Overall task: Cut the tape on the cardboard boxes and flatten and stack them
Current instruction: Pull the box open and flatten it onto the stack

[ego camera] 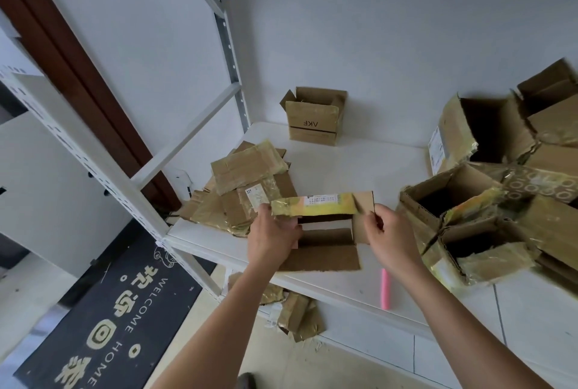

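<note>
A small open cardboard box (325,238) with a yellow taped top flap sits at the front of the white shelf (375,166). My left hand (273,238) grips its left end. My right hand (391,232) pinches its right side flap. To the left lies a stack of flattened taped boxes (247,182). A pink cutter (385,288) lies on the shelf near its front edge, under my right forearm. Several unflattened open boxes (488,194) are piled at the right.
One upright open box marked AKF (314,116) stands at the back by the wall. Cardboard pieces (294,310) lie on the floor below the shelf. A dark welcome mat (109,310) covers the floor at left. White rack posts (93,151) frame the left side.
</note>
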Available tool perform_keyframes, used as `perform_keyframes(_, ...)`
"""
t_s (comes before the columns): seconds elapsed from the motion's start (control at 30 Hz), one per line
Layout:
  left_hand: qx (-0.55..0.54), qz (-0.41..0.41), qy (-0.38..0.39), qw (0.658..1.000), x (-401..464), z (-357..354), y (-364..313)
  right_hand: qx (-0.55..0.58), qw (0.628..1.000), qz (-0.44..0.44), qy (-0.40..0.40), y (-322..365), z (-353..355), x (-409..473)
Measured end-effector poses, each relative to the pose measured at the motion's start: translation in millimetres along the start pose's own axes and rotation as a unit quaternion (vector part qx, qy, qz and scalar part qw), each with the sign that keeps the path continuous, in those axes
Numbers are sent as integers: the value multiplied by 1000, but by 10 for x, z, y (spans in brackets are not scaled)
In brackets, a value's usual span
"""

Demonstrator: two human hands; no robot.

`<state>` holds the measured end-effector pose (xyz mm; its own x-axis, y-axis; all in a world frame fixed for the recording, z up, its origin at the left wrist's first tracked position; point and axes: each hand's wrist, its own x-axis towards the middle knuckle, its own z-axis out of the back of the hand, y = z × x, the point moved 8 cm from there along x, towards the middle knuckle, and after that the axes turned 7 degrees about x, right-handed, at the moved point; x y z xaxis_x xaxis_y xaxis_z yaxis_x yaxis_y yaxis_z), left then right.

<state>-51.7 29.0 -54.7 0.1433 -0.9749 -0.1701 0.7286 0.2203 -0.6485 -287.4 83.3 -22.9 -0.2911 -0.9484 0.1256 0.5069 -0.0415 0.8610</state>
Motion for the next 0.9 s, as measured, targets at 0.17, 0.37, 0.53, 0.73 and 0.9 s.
perform_keyframes(0.17,-203,-28,167,964,-39,-87,89,-38,999,-6,11,-3,57,25)
perform_keyframes(0.37,-389,113,262,876,-65,-51,446,-57,996,-13,61,-109,62,49)
perform_keyframes(0.53,-270,189,198,923,-35,-73,724,-53,968,-82,230,-439,-360,-158)
perform_keyframes(0.73,-273,228,203,912,-147,-193,856,-47,967,-79,239,-566,-579,-264)
perform_keyframes(0.9,-293,284,166,898,-278,-436,1078,-139,953,35,267,-481,-1009,-357)
